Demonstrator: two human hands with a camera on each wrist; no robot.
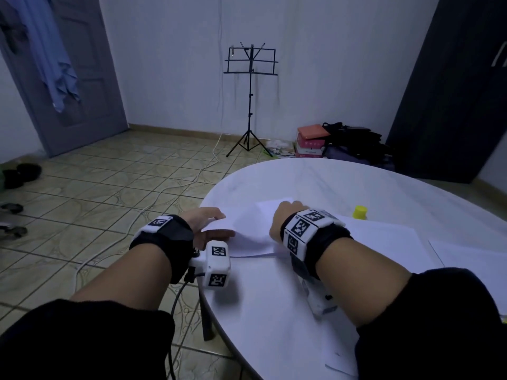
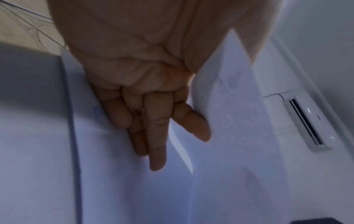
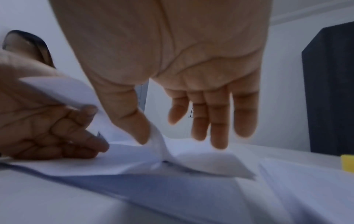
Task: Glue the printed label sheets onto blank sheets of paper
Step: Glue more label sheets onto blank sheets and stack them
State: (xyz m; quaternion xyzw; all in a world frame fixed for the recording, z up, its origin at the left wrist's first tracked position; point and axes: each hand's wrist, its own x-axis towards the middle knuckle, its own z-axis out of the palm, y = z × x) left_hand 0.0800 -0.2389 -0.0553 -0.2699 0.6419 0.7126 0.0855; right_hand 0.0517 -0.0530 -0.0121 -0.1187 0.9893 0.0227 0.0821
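Head view: person sits at a white round table (image 1: 315, 182), both forearms out, tracker bands on wrists. Left hand (image 1: 204, 224) at the table's left edge holds the near-left edge of a white sheet (image 1: 247, 229), thumb on top, fingers under. Right hand (image 1: 285, 218) is over the sheet's right part; fingers hidden behind wrist band here, grip can't tell from this view. More paper sheets (image 1: 384, 242) lie flat to the right, on the table. Yellow cap (image 1: 360, 212) stands just beyond them. Bkgd: music stand (image 1: 250, 100) by the wall, door at left, dark cabinet at right.

Left wrist view: blurry. Fingers (image 2: 157, 136) mostly straight, lying along the sheet (image 2: 229, 136); the sheet's edge runs up between thumb side and fingers, so hand pinches it. Faint print shows through paper.

Right wrist view: right hand (image 3: 191, 75) w/ fingers spread and straight, thumb tip touching a lifted, curled part of the sheet (image 3: 122, 151); nothing gripped. Left hand (image 3: 47, 121) at left, fingers curled round the sheet edge. Yellow cap (image 3: 347, 162) at far right.
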